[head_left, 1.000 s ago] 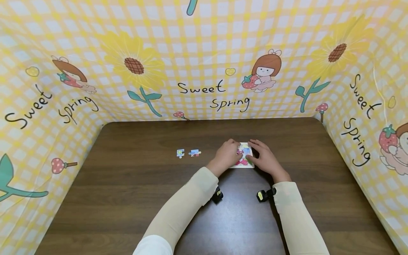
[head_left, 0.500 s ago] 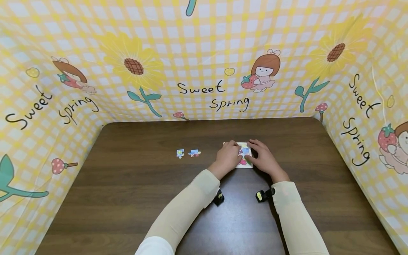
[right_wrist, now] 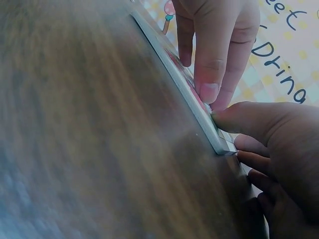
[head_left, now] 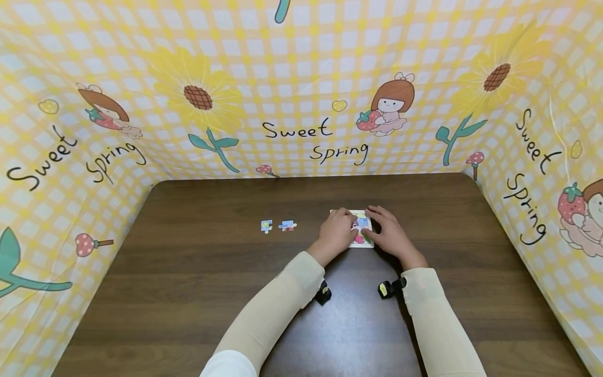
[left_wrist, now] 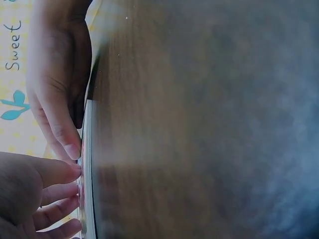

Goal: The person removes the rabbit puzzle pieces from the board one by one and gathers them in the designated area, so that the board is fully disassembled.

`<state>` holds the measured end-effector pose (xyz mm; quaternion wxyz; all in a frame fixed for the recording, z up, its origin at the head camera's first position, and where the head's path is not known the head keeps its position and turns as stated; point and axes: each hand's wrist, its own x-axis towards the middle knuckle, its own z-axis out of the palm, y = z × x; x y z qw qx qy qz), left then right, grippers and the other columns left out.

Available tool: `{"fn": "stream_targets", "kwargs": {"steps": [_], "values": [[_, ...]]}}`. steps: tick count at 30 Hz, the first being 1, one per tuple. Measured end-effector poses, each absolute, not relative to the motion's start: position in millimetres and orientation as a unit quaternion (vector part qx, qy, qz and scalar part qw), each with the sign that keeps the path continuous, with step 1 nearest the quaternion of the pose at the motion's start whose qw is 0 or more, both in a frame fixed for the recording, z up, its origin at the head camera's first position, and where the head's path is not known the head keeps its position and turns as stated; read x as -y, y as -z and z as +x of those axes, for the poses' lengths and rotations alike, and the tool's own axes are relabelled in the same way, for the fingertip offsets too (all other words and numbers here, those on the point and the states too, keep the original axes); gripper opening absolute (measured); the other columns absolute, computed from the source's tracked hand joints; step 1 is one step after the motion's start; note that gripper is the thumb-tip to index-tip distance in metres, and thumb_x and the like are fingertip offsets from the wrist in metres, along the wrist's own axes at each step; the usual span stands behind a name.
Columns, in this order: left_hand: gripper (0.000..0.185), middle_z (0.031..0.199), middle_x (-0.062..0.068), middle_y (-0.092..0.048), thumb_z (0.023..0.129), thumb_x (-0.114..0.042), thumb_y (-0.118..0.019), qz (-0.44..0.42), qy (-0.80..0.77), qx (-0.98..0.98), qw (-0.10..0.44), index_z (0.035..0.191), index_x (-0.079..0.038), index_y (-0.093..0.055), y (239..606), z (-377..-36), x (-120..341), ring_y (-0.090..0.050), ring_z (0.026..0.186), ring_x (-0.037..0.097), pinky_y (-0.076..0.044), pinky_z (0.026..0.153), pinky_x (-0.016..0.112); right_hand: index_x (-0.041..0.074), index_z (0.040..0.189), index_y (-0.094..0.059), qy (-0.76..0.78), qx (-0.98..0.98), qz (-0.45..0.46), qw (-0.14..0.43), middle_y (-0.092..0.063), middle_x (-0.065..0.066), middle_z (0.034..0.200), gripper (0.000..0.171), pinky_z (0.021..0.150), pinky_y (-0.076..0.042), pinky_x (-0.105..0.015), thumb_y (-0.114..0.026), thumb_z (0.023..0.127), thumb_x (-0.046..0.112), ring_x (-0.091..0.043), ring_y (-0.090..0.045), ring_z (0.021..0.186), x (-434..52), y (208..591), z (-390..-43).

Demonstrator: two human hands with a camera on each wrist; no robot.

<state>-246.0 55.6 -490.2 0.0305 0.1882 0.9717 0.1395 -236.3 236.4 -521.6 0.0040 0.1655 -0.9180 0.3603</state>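
Observation:
A small white-framed picture puzzle board [head_left: 361,229] lies flat on the brown table [head_left: 212,293], right of centre. My left hand [head_left: 336,232] covers its left part, fingertips pressing on the picture. My right hand [head_left: 390,233] lies at its right edge, thumb on the board. In the left wrist view the left hand's fingers [left_wrist: 56,175] touch the thin board edge [left_wrist: 87,164], with the right hand [left_wrist: 56,94] opposite. The right wrist view has the right hand's thumb [right_wrist: 244,118] on the board [right_wrist: 185,87] and left-hand fingers [right_wrist: 212,55] pressing down on it.
Two loose puzzle pieces [head_left: 266,226] [head_left: 287,225] lie side by side on the table left of the hands. Yellow checked cloth walls [head_left: 301,89] with sunflowers and lettering close off the back and both sides.
My left hand has drawn back slightly toward me, uncovering the board's far left corner. Both hands stay on the board; the loose pieces have not moved.

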Motion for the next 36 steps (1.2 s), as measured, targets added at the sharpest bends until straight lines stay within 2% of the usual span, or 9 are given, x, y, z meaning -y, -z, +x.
{"fn": "stream_targets", "kwargs": {"steps": [17,24,36], "values": [[0.034,0.128,0.001,-0.057,0.091,-0.037,-0.067,0.172,-0.12,-0.976,0.058,0.122,-0.022,-0.068,485.8,-252.8,-58.3,-0.048,0.12,0.022,-0.051,0.086,0.039,-0.001,0.143,-0.045,-0.366,0.916,0.163,0.006,-0.037,-0.017,0.151,0.059,0.11,-0.022,-0.058,-0.067,0.093,0.022,-0.038,-0.022,0.143,-236.6,522.9,-236.8],[0.028,0.126,0.0,-0.059,0.093,-0.033,-0.063,0.166,-0.125,-0.977,0.05,0.119,-0.023,-0.07,487.1,-254.4,-59.5,-0.049,0.118,0.021,-0.051,0.086,0.039,0.0,0.142,-0.047,-0.362,0.919,0.154,0.007,-0.037,-0.017,0.15,0.05,0.111,-0.022,-0.057,-0.06,0.097,0.018,-0.037,-0.025,0.141,-236.9,523.4,-238.0],[0.026,0.122,0.001,-0.06,0.093,-0.034,-0.064,0.166,-0.119,-0.978,0.036,0.115,-0.023,-0.071,491.0,-256.9,-60.5,-0.05,0.113,0.022,-0.05,0.085,0.039,0.002,0.141,-0.049,-0.365,0.92,0.139,0.005,-0.039,-0.015,0.15,0.05,0.112,-0.022,-0.056,-0.062,0.096,0.017,-0.036,-0.025,0.142,-234.8,523.2,-237.3]]}}
